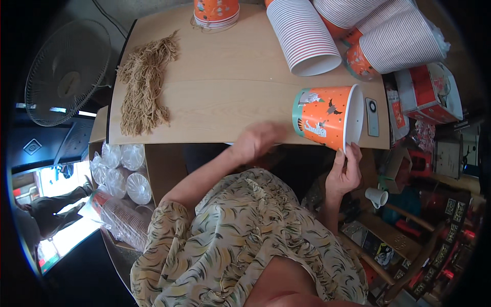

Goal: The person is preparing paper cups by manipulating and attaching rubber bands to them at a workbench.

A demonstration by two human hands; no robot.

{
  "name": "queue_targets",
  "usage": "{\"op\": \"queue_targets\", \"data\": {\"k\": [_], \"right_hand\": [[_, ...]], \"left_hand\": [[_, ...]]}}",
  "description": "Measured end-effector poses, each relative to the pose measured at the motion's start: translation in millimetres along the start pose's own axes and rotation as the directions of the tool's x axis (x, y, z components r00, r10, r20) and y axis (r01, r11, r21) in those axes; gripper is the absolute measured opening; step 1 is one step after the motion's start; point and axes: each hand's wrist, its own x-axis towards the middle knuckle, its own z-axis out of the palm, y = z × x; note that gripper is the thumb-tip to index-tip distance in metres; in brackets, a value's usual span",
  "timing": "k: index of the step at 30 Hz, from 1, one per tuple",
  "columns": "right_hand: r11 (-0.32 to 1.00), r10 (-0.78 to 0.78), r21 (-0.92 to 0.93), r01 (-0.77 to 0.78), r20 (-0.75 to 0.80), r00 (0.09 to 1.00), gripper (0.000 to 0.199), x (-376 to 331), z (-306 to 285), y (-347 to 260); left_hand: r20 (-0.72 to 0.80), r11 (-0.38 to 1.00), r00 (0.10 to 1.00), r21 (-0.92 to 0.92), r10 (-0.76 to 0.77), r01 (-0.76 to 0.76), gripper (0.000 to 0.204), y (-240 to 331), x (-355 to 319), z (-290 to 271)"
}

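An orange paper bucket (325, 112) with a green base band and dark Halloween-like figures lies on its side at the table's near right, its white open mouth turned to the right. My right hand (345, 174) pinches the near edge of its rim between thumb and fingers. Left of the bucket's base, my left hand (258, 140) is over the table's near edge, smeared by motion, so its fingers cannot be made out. Toward the left side of the table lies a thick bundle of tan twine cords (146, 84).
Long nested stacks of paper buckets (302, 36) lie at the far right; an upturned orange stack (216, 13) stands at the far edge. A phone (372, 117) lies at the right edge. A fan (69, 74) stands left, above a carton of plastic-wrapped cups (138, 188).
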Motion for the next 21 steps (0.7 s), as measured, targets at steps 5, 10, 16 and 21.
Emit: {"op": "queue_targets", "data": {"k": [5,10,16,21], "right_hand": [[0.998,0.050,0.033,-0.051,0.048,0.998,0.020,-16.7,-8.6,11.8],[0.999,0.043,0.026,-0.044,0.044,0.998,0.020,-15.4,-9.2,7.7],[0.997,0.044,0.070,-0.045,0.020,0.999,0.021,-14.2,-7.6,7.7],[0.992,-0.049,0.119,0.044,0.032,0.998,0.020,-3.4,13.4,0.1]], "left_hand": [[-0.195,0.852,0.952,0.429,-0.236,0.300,0.056,-63.8,68.8,-25.5],[-0.085,0.693,0.943,0.658,-0.322,0.296,0.053,-94.0,81.9,-12.1],[0.020,0.862,0.986,0.488,-0.165,0.134,0.043,-38.3,28.0,5.9],[0.252,0.901,0.956,0.364,0.148,-0.236,0.052,42.4,-37.7,23.7]]}}
